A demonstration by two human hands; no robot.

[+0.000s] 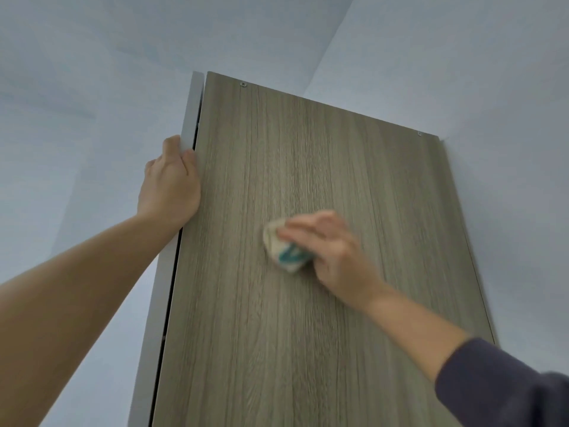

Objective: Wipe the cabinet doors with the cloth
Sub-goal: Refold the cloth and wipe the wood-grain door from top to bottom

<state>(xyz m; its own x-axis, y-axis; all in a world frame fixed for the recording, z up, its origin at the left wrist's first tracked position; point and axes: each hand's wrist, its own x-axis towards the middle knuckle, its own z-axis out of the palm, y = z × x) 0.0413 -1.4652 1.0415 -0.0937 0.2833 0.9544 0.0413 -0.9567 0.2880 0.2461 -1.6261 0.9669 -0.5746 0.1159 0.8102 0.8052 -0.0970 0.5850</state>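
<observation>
Mid-wipe on the cabinet's wood panel, with much likely left.
The right hand (335, 254) presses the folded cloth (277, 245) against the middle of the wood panel (308, 149), fingers close together and flat over it, though blurred. The left hand (169, 186) grips the edge of the white door (191, 118), fingers curled behind it. No wipe marks show, so progress cannot be judged; the door looks untouched.
</observation>
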